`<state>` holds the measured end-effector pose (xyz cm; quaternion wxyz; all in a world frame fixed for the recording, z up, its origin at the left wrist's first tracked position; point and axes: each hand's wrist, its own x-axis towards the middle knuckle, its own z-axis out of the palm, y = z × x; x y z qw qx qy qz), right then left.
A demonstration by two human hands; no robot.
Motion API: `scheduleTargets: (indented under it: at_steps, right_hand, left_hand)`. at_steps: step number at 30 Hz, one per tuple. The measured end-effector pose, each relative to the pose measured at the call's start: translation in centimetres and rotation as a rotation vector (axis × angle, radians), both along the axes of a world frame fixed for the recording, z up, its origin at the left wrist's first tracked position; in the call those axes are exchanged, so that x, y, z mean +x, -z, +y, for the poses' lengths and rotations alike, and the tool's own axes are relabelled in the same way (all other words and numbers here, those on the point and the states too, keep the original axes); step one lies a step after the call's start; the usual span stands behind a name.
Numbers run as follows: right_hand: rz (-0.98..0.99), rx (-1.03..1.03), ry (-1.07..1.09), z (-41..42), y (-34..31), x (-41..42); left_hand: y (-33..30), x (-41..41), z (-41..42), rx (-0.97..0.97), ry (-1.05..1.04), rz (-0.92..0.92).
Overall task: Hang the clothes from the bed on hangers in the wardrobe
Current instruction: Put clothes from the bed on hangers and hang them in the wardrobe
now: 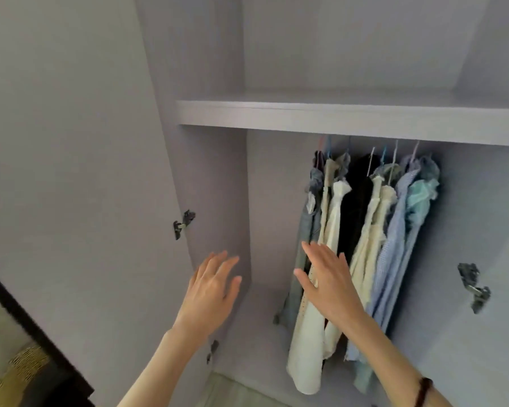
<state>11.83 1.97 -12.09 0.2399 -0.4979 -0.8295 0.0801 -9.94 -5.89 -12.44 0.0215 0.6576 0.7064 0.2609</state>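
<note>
Both hands reach into the open wardrobe (212,171) with nothing in their grip: the left hand (210,292) has its fingers spread and straight near the left inner wall, while the right hand (328,282), fingers also apart, lies flat in front of the hanging clothes (365,230), perhaps to slide them along. Those clothes already hang on hangers (384,155) under the shelf (335,116), bunched toward the right, leaving free room at the left. The bed is out of view.
</note>
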Motion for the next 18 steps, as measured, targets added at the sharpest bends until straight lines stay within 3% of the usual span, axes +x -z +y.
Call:
scheduleTargets:
  at_steps: [8, 14, 18]
  right_hand:
    - [0.036, -0.037, 0.212, 4.0, 0.3, 3.7]
    - [0.104, -0.002, 0.148, 11.5, -0.8, 3.4]
    - [-0.024, 0.091, 0.133, 19.1, -2.3, 3.1]
  left_hand:
    - [2.0, 3.6, 9.9, -0.036, 0.285, -0.075]
    - [2.5, 4.9, 16.6, -0.008, 0.358, -0.149]
    - [1.9, 4.9, 22.4, -0.043, 0.35, -0.117]
